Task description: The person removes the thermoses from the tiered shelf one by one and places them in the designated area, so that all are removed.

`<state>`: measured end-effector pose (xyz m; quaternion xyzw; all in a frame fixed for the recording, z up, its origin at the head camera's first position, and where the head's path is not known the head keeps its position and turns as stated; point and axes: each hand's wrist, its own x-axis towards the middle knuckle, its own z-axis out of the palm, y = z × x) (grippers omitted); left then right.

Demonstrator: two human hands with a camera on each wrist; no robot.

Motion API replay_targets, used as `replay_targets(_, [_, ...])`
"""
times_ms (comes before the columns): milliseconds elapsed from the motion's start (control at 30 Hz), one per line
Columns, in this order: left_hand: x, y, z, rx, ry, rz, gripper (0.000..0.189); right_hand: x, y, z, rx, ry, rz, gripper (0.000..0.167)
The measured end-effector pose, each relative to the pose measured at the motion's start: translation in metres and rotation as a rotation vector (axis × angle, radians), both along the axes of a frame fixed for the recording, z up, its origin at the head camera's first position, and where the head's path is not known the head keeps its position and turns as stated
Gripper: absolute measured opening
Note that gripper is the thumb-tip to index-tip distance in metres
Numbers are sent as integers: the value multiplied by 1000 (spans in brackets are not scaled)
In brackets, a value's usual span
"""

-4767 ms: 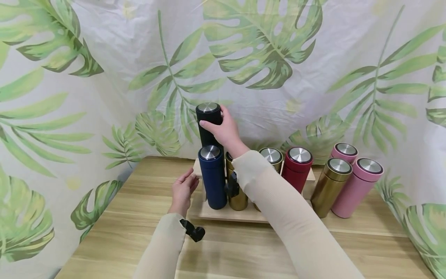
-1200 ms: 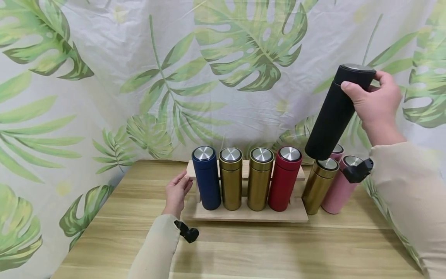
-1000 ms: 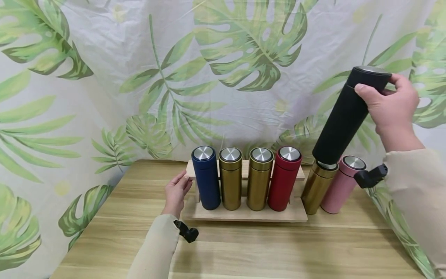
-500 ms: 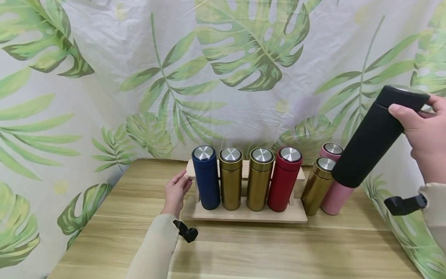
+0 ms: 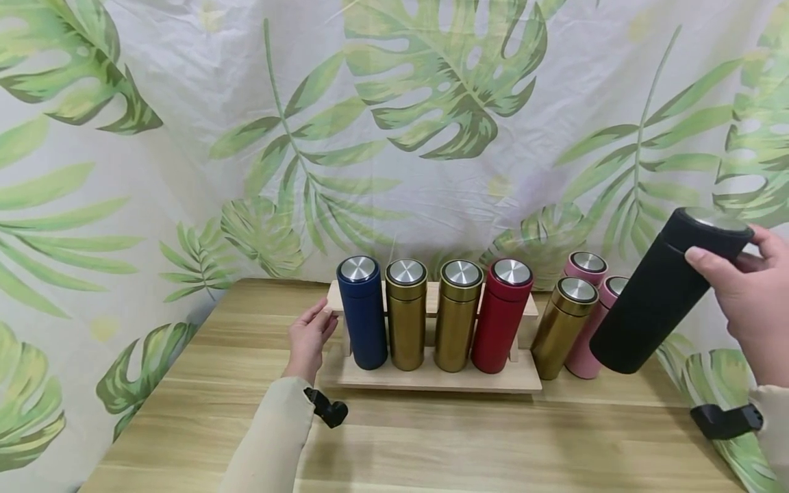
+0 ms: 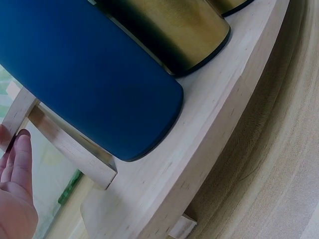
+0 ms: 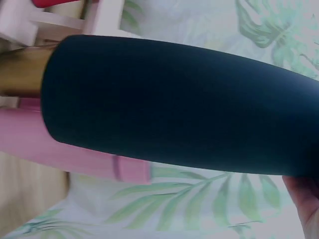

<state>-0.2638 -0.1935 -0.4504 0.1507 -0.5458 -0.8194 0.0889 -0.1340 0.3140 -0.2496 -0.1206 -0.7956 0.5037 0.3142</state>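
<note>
My right hand (image 5: 755,294) grips a black thermos bottle (image 5: 668,294) around its lid end and holds it tilted in the air at the right, its base toward the lower left. In the right wrist view the black thermos bottle (image 7: 174,104) fills the middle, overlapping a pink one (image 7: 89,154). My left hand (image 5: 308,335) pinches the left end of the upper board of a two-tier wooden rack (image 5: 431,380). On its lower board stand a blue thermos bottle (image 5: 364,315), two gold thermos bottles (image 5: 407,318) and a red one (image 5: 502,318), all upright.
Right of the rack, a gold thermos bottle (image 5: 564,329) stands on the wooden table (image 5: 431,445) with two pink ones, one pink bottle (image 5: 585,266) behind it and another (image 5: 585,349) beside it. A leaf-printed cloth (image 5: 431,192) hangs behind the table.
My right hand has lifted the black thermos bottle from behind the blue one and carried it right, past the rack, then lowered it. My left hand stays at the rack's end.
</note>
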Motion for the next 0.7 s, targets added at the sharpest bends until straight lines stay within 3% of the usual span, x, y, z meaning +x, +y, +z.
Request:
replay_targets(133, [-1, -1, -1, 4, 3, -1, 40, 6, 0, -17, 30, -11, 8, 40])
replay_targets(367, [-1, 0, -2, 7, 3, 7, 40, 4, 2, -51, -36, -22, -48, 56])
replay_targets(700, [0, 1, 0, 11, -2, 10, 39, 4, -5, -89, -272, 39, 96, 49])
